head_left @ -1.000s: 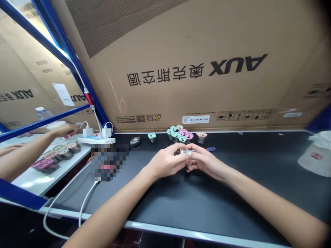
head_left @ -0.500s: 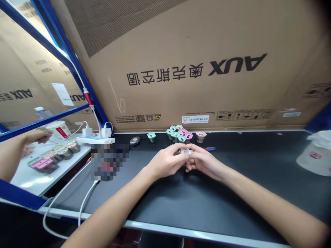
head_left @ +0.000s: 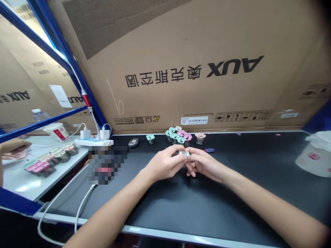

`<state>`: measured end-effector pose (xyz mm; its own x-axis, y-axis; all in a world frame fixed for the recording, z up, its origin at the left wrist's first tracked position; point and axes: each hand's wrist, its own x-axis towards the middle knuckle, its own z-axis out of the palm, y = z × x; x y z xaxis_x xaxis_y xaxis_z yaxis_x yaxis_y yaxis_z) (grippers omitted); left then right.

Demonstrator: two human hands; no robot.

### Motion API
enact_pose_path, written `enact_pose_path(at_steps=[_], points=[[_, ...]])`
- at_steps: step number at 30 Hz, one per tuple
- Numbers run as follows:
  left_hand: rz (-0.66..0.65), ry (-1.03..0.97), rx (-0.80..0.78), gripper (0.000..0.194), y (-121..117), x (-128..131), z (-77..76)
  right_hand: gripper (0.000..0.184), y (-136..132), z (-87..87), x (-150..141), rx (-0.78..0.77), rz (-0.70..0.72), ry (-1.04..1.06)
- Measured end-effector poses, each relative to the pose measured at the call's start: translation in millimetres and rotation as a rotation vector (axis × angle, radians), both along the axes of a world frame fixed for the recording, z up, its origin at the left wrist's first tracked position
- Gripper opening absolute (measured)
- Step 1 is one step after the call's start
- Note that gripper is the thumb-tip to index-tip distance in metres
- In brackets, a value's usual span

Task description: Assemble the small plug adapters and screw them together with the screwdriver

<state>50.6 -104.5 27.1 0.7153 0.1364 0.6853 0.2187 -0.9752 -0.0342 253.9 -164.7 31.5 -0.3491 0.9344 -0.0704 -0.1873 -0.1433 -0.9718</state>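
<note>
My left hand (head_left: pixel 165 163) and my right hand (head_left: pixel 203 163) meet above the middle of the black table (head_left: pixel 232 193). Both pinch a small clear and white part (head_left: pixel 184 154) between their fingertips. Just behind them lies a small screwdriver with a blue handle (head_left: pixel 210 150). Farther back stands a cluster of green and pink plug adapters (head_left: pixel 178 135), with a beige one (head_left: pixel 199 137) to its right and a single green one (head_left: pixel 150 138) to its left.
A large cardboard box (head_left: pixel 181 62) walls off the back. A white power strip with chargers (head_left: pixel 94 139) and a cable sit at the left edge. A white bag (head_left: pixel 314 156) lies at far right. On the neighbouring white table, another person's hand (head_left: pixel 11 148) is near more adapters (head_left: pixel 43 163).
My hands stay together on the small part, barely shifting. The other person's hand at the left has drawn back toward the frame's edge, uncovering a white cup.
</note>
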Motion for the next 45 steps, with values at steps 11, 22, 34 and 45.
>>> enact_pose_path(at_steps=[11,22,34,45], points=[[-0.025,-0.039,-0.011,0.024,2.2,0.1,-1.6,0.023,-1.8,0.7,-4.2,0.031,-0.049,0.031],[-0.084,-0.114,-0.107,0.025,2.8,-0.6,-1.5,0.022,-1.2,-0.6,-0.5,0.003,-0.017,0.089],[-0.11,-0.284,-0.202,0.018,5.1,-0.8,0.6,0.026,-4.0,0.0,-0.3,0.604,-0.356,-0.389],[-0.076,-0.249,-0.06,0.016,3.8,-1.7,1.9,0.018,-2.1,-4.7,-0.3,0.739,-0.351,-0.365]])
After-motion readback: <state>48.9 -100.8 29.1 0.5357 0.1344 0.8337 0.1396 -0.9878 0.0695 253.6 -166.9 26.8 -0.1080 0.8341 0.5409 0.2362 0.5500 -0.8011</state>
